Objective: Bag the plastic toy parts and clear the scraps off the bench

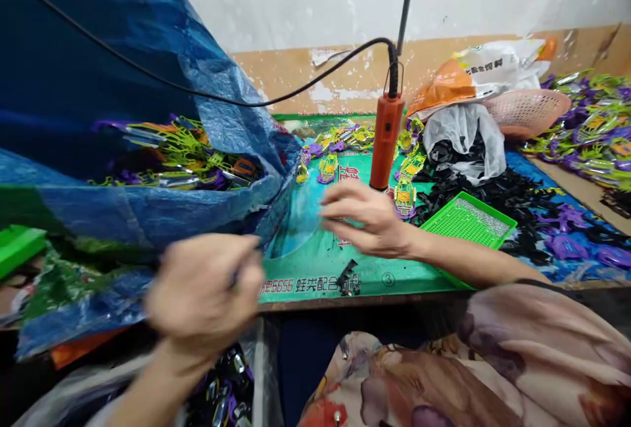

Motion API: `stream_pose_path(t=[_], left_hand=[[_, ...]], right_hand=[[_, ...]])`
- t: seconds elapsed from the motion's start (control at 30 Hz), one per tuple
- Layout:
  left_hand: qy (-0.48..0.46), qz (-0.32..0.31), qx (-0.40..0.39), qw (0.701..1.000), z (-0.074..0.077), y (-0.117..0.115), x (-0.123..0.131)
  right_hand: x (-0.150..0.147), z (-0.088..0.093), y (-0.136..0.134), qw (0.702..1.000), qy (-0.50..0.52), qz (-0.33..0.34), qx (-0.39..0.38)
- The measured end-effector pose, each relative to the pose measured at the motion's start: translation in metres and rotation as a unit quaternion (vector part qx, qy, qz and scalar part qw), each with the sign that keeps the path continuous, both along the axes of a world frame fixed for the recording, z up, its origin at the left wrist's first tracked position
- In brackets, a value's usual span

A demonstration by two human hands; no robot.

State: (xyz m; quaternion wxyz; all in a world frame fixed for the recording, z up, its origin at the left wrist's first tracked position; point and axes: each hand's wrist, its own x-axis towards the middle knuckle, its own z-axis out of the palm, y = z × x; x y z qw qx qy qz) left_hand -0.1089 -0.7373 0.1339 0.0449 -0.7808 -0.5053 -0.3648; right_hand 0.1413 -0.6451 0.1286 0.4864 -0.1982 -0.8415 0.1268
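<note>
- Centrally, in the head view, an orange power screwdriver [387,138] hangs upright from a black cable [197,89], its lower end just behind the knuckles of the person's right hand [367,220]; whether they touch cannot be told.
- Right hand: held above a green printed mat [305,246], blurred, its fingers loosely bent and parted, pointing left, with no grasped object visible.
- One yellow-green and purple toy piece [405,198] lies on the mat just beyond the right wrist; another toy piece [328,168] lies past the fingertips, apart from them. More form a row along the back of the mat.
- Left hand [207,286]: strongly blurred, fingers curled inward, in front of a blue sack [123,210] whose opening shows a heap of similar toys [182,151]. Something dark shows by the fingers; whether they grip it cannot be told.
- Right of the mat: a green tray [438,218] with small silvery parts [480,215], black pieces [525,217] strewn around it, and purple pieces [566,249] farther right.
</note>
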Motion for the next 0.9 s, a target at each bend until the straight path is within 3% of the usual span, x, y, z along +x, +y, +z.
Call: stream_pose_path(t=[0.07, 0.1, 0.17, 0.27, 0.33, 0.43, 0.53, 0.7, 0.77, 0.8, 0.9], left_hand=[[-0.035, -0.042, -0.056, 0.997, -0.031, 0.005, 0.035], [-0.052, -0.068, -0.105, 0.991, -0.045, 0.013, 0.056], [-0.075, -0.109, -0.214, 0.968, -0.071, 0.038, 0.098], [-0.081, -0.133, -0.307, 0.939, -0.098, 0.076, 0.152], [-0.097, -0.107, -0.351, 0.925, -0.11, 0.096, 0.175], [-0.153, -0.042, -0.383, 0.91, -0.124, 0.118, 0.187], [-0.204, -0.006, -0.395, 0.896, -0.134, 0.133, 0.183], [-0.241, -0.061, -0.46, 0.852, -0.137, 0.138, 0.175], [-0.33, -0.063, -0.521, 0.785, -0.136, 0.136, 0.175], [-0.397, -0.06, -0.562, 0.723, -0.134, 0.135, 0.175], [-0.575, -0.068, -0.644, 0.5, -0.128, 0.132, 0.168]], right_hand=[[0.071, -0.024, -0.001, 0.985, 0.002, -0.15, -0.09], [0.1, -0.037, 0.008, 0.956, -0.028, -0.247, -0.154], [0.139, -0.06, 0.036, 0.864, -0.142, -0.405, -0.263], [0.155, -0.09, 0.076, 0.746, -0.268, -0.495, -0.355], [0.15, -0.105, 0.09, 0.711, -0.308, -0.5, -0.387], [0.144, -0.117, 0.098, 0.692, -0.322, -0.491, -0.421], [0.156, -0.115, 0.103, 0.694, -0.293, -0.485, -0.444], [0.19, -0.095, 0.136, 0.726, -0.181, -0.546, -0.376], [0.198, -0.089, 0.159, 0.721, -0.157, -0.566, -0.367], [0.2, -0.088, 0.171, 0.718, -0.156, -0.568, -0.372], [0.198, -0.093, 0.2, 0.714, -0.169, -0.555, -0.392]])
